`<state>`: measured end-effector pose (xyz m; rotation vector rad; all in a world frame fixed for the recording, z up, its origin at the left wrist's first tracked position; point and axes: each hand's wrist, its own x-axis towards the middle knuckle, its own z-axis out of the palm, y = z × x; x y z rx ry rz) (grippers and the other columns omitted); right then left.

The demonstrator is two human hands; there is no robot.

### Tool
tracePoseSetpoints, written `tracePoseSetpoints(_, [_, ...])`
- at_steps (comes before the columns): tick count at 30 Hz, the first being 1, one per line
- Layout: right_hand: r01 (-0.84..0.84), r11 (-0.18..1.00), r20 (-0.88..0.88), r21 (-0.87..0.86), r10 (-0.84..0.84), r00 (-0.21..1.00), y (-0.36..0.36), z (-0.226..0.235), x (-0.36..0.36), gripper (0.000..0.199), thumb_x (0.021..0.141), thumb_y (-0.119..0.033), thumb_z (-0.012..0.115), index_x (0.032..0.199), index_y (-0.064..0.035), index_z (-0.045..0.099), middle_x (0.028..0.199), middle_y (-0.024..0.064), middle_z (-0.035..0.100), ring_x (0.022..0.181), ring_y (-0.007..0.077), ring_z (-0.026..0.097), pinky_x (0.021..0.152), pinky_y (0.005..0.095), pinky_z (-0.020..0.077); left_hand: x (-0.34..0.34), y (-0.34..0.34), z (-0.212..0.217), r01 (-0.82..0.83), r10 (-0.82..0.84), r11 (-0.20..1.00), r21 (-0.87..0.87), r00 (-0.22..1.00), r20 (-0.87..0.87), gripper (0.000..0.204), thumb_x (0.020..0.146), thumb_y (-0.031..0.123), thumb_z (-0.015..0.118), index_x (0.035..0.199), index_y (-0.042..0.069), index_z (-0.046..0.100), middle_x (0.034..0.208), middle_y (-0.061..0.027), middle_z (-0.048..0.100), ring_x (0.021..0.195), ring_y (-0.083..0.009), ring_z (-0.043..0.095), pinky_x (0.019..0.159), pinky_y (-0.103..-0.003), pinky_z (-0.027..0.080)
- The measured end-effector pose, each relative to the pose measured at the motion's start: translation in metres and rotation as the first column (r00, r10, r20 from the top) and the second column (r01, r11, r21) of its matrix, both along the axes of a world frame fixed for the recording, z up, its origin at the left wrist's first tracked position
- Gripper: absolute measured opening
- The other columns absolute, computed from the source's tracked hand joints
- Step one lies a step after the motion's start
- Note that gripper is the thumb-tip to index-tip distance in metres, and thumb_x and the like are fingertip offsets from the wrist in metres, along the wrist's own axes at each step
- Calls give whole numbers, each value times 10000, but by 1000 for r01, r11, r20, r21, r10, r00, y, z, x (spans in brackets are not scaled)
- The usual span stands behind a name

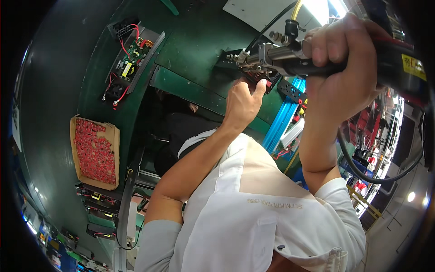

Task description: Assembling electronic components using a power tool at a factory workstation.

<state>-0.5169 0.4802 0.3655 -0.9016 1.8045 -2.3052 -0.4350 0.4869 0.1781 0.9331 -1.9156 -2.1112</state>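
My right hand is wrapped round a black powered screwdriver, its metal nose pointing left. The screwdriver's tip mechanism meets a dark casing with red parts showing. Below that tip, my left hand is closed on the casing, thumb raised along its near side and fingers mostly hidden behind. The exact contact between tip and casing is too small to make out.
On the green bench, an opened circuit-board unit with a fan and red wires lies at left. Nearer is a cardboard tray of small red parts, beside several more units. Blue rails and a cable are at right.
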Motion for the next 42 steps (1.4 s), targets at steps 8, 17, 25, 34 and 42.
tracePoseSetpoints(8, [-254,966,110,-48,258,960,31,-25,-16,126,934,-151,693,1022,-69,653,775,18,545,692,158,557,628,328,449,7,-2,17,68,-69,998,15,997,22,405,949,327,689,928,-77,702,766,-214,688,700,-278,668,697,-412,509])
tracePoseSetpoints(17, [681,714,127,-165,-669,732,57,87,-39,154,885,-195,740,888,-125,603,600,-21,503,492,96,470,481,268,415,37,-17,-11,87,-73,825,558,996,-48,452,874,76,799,1280,31,604,1202,-71,677,1062,-131,639,920,-279,524])
tracePoseSetpoints(25, [741,672,7,14,-741,672,143,8,-93,265,883,-201,779,1065,-39,674,812,17,619,686,122,588,634,276,480,86,-87,-29,230,-307,441,868,947,-95,640,962,489,639,1430,78,489,1323,-95,623,1184,-221,635,977,-375,560])
tracePoseSetpoints(34, [888,395,-530,234,-714,457,189,-66,-104,370,901,-102,766,1111,85,526,993,135,588,982,266,580,938,430,488,39,-98,-34,291,-473,647,705,878,71,641,868,26,601,1472,39,385,1218,-164,656,966,-222,724,845,-375,613])
tracePoseSetpoints(42, [387,725,-294,570,-260,920,93,-212,-18,497,1017,-131,607,1442,68,442,1449,208,506,1353,282,509,1137,399,405,101,-171,3,259,-278,834,488,960,-35,839,801,42,649,1584,79,349,1238,-93,651,1033,-138,625,902,-283,496])
